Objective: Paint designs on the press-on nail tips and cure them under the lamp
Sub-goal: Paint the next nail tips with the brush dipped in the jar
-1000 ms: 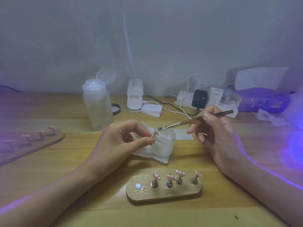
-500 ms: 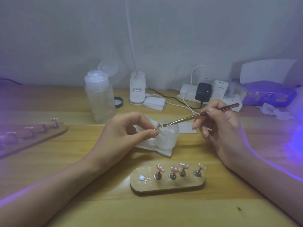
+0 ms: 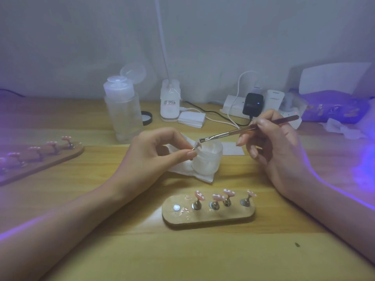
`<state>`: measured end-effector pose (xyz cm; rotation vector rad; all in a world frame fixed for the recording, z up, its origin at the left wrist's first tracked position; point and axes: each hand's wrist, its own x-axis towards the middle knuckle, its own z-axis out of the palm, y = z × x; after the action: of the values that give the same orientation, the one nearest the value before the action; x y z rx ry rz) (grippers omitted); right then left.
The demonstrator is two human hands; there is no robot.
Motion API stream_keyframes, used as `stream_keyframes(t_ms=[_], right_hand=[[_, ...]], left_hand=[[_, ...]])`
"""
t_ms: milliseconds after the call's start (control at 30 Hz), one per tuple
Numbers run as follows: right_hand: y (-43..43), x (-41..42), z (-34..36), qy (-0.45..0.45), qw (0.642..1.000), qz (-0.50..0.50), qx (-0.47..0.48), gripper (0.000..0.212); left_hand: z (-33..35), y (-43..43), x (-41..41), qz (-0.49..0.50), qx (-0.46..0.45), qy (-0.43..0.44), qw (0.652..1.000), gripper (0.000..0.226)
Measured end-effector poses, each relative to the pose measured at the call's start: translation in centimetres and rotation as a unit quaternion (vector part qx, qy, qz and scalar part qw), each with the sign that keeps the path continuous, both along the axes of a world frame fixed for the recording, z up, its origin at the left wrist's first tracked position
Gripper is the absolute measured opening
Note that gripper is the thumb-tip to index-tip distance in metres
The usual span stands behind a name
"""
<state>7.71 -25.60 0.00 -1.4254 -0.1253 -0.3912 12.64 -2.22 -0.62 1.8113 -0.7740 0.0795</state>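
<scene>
Risk first, biggest stake down. On the desk [image 3: 203, 260]: purple glow at the right edge, likely the curing lamp, though the lamp itself cannot be made out; stray light on wet gel could harden it before the design is done. Left hand [image 3: 160, 153], fingers [image 3: 189, 153] pinching a small stand carrying one nail tip [image 3: 197, 146], held just above the frosted jar [image 3: 207, 159]; a loose pinch could drop it into the jar or onto the tissue [image 3: 194, 173]. Right hand [image 3: 276, 142], fingers pressed around the brush [image 3: 243, 131], bristles near the tip but contact too small to tell; a shaky stroke could smear the design. Forearms close to the near wooden holder [image 3: 208, 213]; a nudge could topple its stands.

Counted: two wooden holders, near one with four mounted tips and one free spot, far left holder [image 3: 40, 157] with at least five. One clear bottle [image 3: 123, 112], one jar, one brush.
</scene>
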Motion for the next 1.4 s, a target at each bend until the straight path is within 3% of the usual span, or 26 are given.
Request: stream_keyframes(t_ms=[333,467,833,933,1133,1400], right_hand=[[0.1,0.0,-0.2,0.016,0.999,-0.007,-0.039,0.014],[0.1,0.0,-0.2,0.013,0.999,-0.019,-0.038,0.013],[-1.7,-0.1,1.4,-0.058,0.991,-0.107,-0.050,0.022],[-1.9,-0.2,1.5,-0.085,0.992,-0.082,-0.052,0.018],[-1.5,-0.8,1.6,-0.183,0.970,0.004,-0.158,0.017],[-2.5,-0.6,1.6,-0.190,0.969,-0.024,-0.159,0.019]], left_hand=[[0.1,0.0,-0.1,-0.006,-0.013,0.001,1.000,0.022],[0.0,0.1,0.0,-0.005,0.000,-0.012,1.000,0.014],[-0.4,0.2,0.3,-0.013,0.013,-0.042,0.999,0.012],[-0.5,0.3,0.4,-0.016,0.007,-0.031,0.999,0.012],[-0.6,0.4,0.5,-0.014,0.010,-0.024,1.000,0.015],[-0.5,0.4,0.4,-0.012,0.013,-0.022,1.000,0.015]])
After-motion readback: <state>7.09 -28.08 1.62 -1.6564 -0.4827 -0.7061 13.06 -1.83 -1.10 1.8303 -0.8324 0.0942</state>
